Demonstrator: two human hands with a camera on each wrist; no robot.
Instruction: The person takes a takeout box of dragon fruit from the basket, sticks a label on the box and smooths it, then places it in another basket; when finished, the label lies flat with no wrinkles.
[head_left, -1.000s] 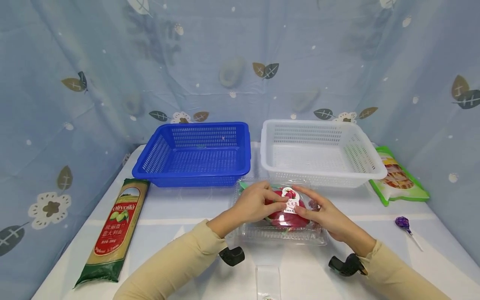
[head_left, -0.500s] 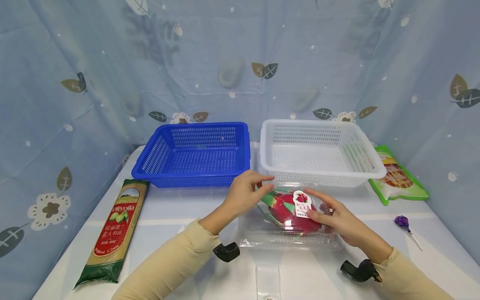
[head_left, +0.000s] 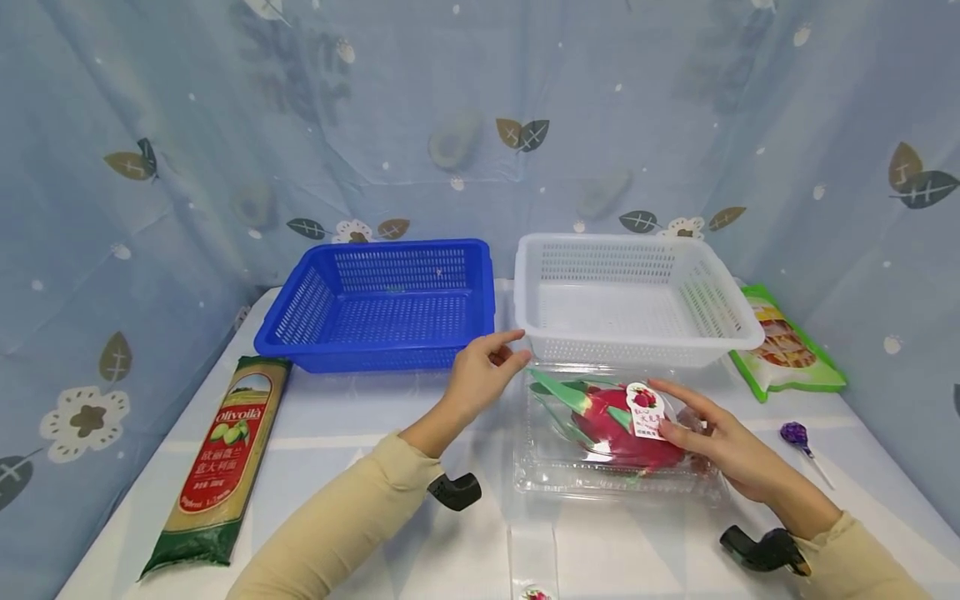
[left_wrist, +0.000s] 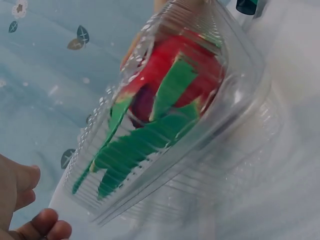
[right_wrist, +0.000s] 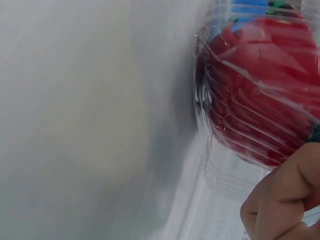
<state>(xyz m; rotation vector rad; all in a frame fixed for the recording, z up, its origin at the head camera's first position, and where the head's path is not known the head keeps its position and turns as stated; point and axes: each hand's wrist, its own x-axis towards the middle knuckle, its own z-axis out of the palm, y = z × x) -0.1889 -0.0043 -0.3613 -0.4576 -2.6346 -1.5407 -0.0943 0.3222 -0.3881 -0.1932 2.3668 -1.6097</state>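
A clear plastic clamshell box (head_left: 547, 477) with a red dragon fruit (head_left: 637, 446) inside lies in front of the white basket. The fruit's green leaf tips point left. On the lid is a white label (head_left: 643, 421). At the box's right end, my right hand (head_left: 723, 446) grips the lid, thumb by the label; its other fingers are partly hidden. My left hand (head_left: 480, 377) hovers off the box's left end, fingers loosely bent with nothing in them. In the left wrist view that hand's fingertips (left_wrist: 47, 222) are apart from the box.
Behind stand a blue basket (head_left: 375, 354) and a white basket (head_left: 637, 343). A spaghetti pack (head_left: 217, 467) lies at left. At right are a green-edged food bag (head_left: 787, 346) and a purple lollipop (head_left: 795, 435). A clear strip (head_left: 533, 550) lies at the front edge.
My left hand has let go of the box and drawn back to the left. My right hand has shifted right, and the box with the dragon fruit has moved right with it.
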